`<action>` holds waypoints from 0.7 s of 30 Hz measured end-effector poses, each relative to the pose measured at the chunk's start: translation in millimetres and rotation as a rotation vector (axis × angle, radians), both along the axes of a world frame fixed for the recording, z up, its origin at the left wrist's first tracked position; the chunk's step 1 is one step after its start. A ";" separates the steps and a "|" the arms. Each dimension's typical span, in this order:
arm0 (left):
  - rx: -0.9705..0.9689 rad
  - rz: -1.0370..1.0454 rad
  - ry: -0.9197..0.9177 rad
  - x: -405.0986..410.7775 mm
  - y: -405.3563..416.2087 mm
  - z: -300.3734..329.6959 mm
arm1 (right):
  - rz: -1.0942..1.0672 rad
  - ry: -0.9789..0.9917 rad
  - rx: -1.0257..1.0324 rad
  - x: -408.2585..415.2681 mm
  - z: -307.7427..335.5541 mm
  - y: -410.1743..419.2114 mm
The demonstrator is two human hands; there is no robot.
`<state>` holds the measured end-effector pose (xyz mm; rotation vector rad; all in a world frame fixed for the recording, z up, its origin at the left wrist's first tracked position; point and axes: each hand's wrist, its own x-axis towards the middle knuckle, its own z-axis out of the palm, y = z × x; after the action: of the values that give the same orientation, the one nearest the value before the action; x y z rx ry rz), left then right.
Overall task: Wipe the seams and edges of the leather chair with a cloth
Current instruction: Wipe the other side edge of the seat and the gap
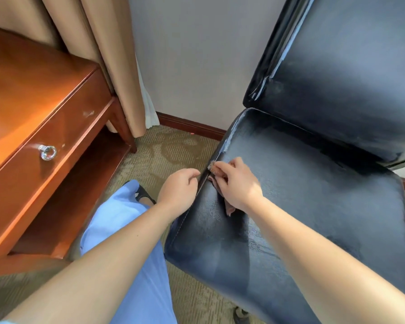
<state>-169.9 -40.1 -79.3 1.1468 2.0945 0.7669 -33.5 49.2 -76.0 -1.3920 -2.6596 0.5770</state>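
Right hand point(237, 183) reached in over the seat of the leather chair point(313, 206), fingers curled around the brown cloth point(216, 169), pressing it against the left edge seam point(192, 206). Left hand point(179, 190) gripped that same edge from the left, fingers clenched on it. No readable writing showed.

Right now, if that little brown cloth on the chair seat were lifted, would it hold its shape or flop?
Probably flop: the cloth bunches under the right hand and a loose tail crumples on the seat. It looks light, being small and thin. Its fuzzy tip suggests it grips rather than slides.
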 end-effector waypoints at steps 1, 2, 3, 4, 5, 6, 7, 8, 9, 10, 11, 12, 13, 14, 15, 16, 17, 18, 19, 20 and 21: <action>-0.009 -0.001 0.013 0.6 0.4 0.0 | 0.003 -0.014 -0.013 -0.5 0.6 0.8; -0.020 -0.005 0.022 1.5 0.4 0.2 | 0.004 -0.010 -0.021 0.0 1.7 0.2; -0.033 -0.010 0.026 2.6 0.2 0.4 | -0.003 -0.002 -0.031 1.0 2.4 -1.1; -0.048 -0.017 0.027 4.2 -0.3 0.9 | -0.010 0.009 -0.040 2.6 2.8 -2.7; -0.067 -0.027 0.028 6.1 -0.6 1.4 | -0.012 0.016 -0.052 4.4 2.4 -4.1; -0.089 -0.044 0.042 8.4 -0.6 3.1 | -0.004 0.018 -0.059 6.0 2.3 -5.0; -0.117 -0.065 0.071 10.9 0.0 5.1 | 0.008 0.009 -0.070 7.2 2.2 -4.9; -0.145 -0.084 0.108 13.0 0.4 7.7 | 0.020 -0.001 -0.083 8.4 2.8 -4.2; -0.169 -0.094 0.137 14.6 0.3 10.1 | 0.031 -0.011 -0.098 9.3 3.1 -3.3; -0.183 -0.102 0.153 16.0 -0.4 12.9 | 0.041 -0.015 -0.108 10.4 3.6 -2.9; -0.195 -0.111 0.160 17.3 -2.1 15.1 | 0.051 -0.018 -0.117 11.8 4.0 -3.5; -0.207 -0.122 0.161 18.9 -4.7 17.5 | 0.062 -0.023 -0.125 14.0 4.8 -5.3; -0.222 -0.133 0.155 20.3 -7.8 19.5 | 0.072 -0.030 -0.133 16.8 5.5 -7.7; -0.237 -0.141 0.145 21.4 -11.3 21.3 | 0.080 -0.036 -0.142 19.8 6.6 -11.1; -0.257 -0.146 0.132 22.0 -14.6 22.7 | 0.087 -0.044 -0.153 22.7 7.6 -14.9; -0.273 -0.151 0.119 22.7 -17.6 24.4 | 0.095 -0.050 -0.161 25.2 9.0 -18.7; -0.291 -0.155 0.096 23.2 -20.3 25.5 | 0.105 -0.056 -0.165 27.3 10.1 -22.3; -0.310 -0.160 0.065 23.1 -23.0 26.4 | 0.119 -0.065 -0.163 28.7 11.4 -25.3; -0.333 -0.168 0.024 22.5 -25.5 27.0 | 0.135 -0.075 -0.157 29.7 12.6 -27.9; -0.351 -0.186 -0.015 21.8 -28.1 27.9 | 0.150 -0.083 -0.145 30.9 14.0 -30.5; -0.362 -0.206 -0.044 21.2 -29.5 26.9 | 0.168 -0.092 -0.128 31.9 15.3 -33.0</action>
<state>-148.7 -69.6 -52.4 1.1070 1.9396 0.2976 -1.6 16.3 -60.7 -1.2620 -2.8796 0.7285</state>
